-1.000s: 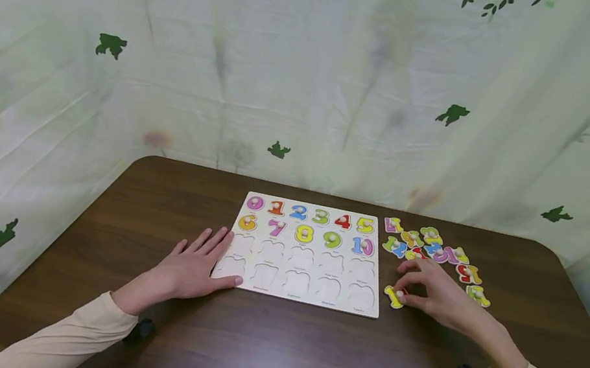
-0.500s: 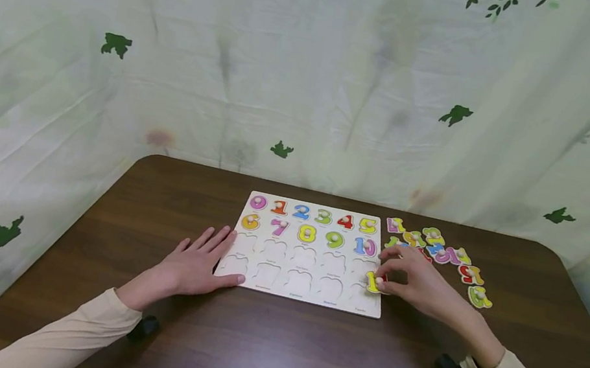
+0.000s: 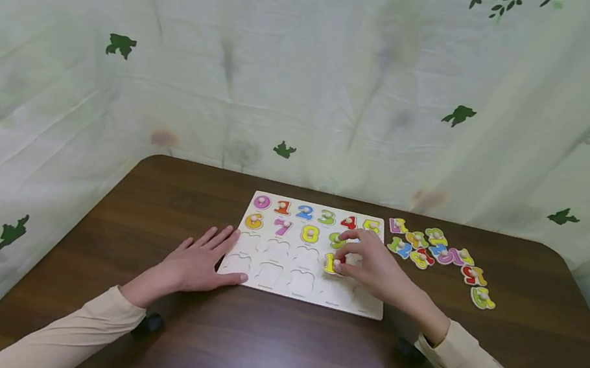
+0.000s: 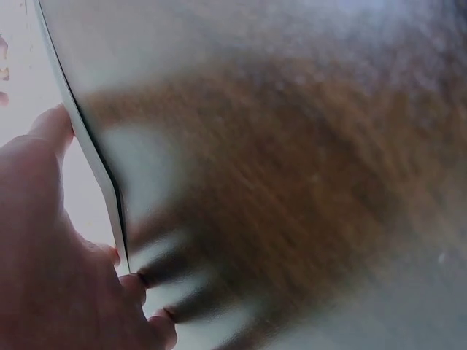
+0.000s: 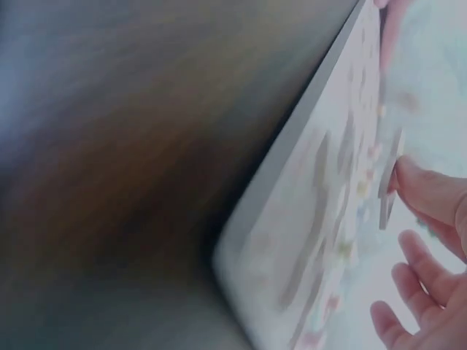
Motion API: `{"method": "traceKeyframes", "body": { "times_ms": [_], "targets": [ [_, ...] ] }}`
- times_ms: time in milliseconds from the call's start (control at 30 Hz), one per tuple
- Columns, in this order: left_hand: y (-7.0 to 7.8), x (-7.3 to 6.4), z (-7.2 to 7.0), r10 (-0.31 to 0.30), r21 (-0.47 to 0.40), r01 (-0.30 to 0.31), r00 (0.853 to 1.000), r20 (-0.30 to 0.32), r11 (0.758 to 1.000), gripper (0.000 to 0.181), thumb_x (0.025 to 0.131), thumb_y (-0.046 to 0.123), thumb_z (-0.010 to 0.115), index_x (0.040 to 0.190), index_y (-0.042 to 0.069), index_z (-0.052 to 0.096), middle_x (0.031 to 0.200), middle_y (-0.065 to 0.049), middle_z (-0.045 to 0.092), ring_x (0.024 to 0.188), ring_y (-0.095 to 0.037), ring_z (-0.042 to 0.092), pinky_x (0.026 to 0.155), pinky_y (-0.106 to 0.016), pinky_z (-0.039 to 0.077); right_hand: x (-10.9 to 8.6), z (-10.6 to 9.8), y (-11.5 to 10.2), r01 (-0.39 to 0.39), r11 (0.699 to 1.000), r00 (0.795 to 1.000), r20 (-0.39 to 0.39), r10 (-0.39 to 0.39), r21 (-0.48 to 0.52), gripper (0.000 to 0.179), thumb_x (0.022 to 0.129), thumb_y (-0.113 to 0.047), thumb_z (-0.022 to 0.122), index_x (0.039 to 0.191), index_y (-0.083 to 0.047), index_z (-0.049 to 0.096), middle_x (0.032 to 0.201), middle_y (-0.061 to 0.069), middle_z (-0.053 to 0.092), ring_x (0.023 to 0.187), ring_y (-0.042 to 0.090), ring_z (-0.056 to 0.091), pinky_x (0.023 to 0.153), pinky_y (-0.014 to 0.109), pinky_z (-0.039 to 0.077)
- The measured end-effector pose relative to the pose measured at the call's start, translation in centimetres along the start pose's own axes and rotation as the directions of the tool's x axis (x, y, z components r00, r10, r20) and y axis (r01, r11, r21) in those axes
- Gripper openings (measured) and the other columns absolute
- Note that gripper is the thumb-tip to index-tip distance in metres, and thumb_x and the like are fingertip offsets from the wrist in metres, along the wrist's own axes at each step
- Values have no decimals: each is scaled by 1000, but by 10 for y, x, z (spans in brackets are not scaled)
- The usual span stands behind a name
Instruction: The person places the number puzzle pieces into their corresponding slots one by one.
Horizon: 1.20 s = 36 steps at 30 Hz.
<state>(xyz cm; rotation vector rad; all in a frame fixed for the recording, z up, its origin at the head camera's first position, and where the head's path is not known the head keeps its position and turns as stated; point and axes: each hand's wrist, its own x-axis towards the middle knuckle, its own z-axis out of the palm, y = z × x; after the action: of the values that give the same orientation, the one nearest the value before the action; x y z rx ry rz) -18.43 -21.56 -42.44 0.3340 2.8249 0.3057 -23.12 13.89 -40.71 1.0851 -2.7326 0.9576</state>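
A white number puzzle board [image 3: 284, 292] lies on the table, its top two rows filled with coloured numbers 0 to 10 and its lower two rows showing recesses. My left hand [image 3: 195, 266] rests spread at the board's left edge, thumb and fingertips touching it. Thumb and fingers of my right hand [image 3: 375, 267] pinch a knobbed number piece [image 3: 329, 264] with a yellow 1; the second digit is mostly covered. In the right wrist view this piece [image 5: 388, 186] is seen edge-on, raised above the board. My right fingers hide part of the 9.
Several loose number pieces [image 3: 422, 258] lie on the brown table [image 3: 265, 350] to the right of the board, some close together or overlapping. A pale curtain [image 3: 324, 84] with green bird shapes hangs behind the table's far edge.
My right hand has picked the yellow-1 piece up from the table right of the board and carried it left over the board. My left hand stays at the board's left edge.
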Motion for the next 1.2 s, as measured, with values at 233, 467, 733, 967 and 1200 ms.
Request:
{"method": "traceKeyframes", "body": {
  "times_ms": [233,467,733,967,1200],
  "targets": [
    [-1,-1,2,-4,3,4,1000,-13,1000,107,81,85,41,159,19,11,165,-4,9,150,-30,7,112,-63,12,29,18,-16,-16,1000,1000,26,16,6,6,83,-14,80,83,-17,75,121,12,62,114,30,50,97,46,37],
    [3,-4,-2,-7,-1,7,1000,-8,1000,106,83,82,43,159,13,14,164,-9,11,149,-35,9,111,-65,12,61,36,-33,-37,999,997,69,35,30,4,84,-16,80,85,-15,76,122,10,62,119,29,48,102,45,36],
    [-1,0,2,-20,13,21,1000,-10,1000,109,81,85,40,159,14,13,164,-6,10,149,-33,8,111,-65,13,94,60,-49,-21,1000,994,112,21,3,7,85,-22,80,84,-17,75,122,6,64,118,23,50,100,39,38],
    [6,-5,-5,-24,16,24,1000,3,1000,104,85,79,46,159,13,15,164,-8,12,149,-34,10,111,-65,14,119,75,-64,10,997,988,156,2,-73,6,85,-23,79,84,-18,76,122,5,64,118,23,50,102,38,36],
    [5,-4,-4,-22,13,22,1000,5,1000,102,85,79,45,159,16,14,164,-5,10,149,-32,8,111,-64,14,131,86,-73,7,990,982,186,20,-138,4,85,-23,78,83,-20,77,119,1,65,115,23,50,97,40,40]
  ]
}}
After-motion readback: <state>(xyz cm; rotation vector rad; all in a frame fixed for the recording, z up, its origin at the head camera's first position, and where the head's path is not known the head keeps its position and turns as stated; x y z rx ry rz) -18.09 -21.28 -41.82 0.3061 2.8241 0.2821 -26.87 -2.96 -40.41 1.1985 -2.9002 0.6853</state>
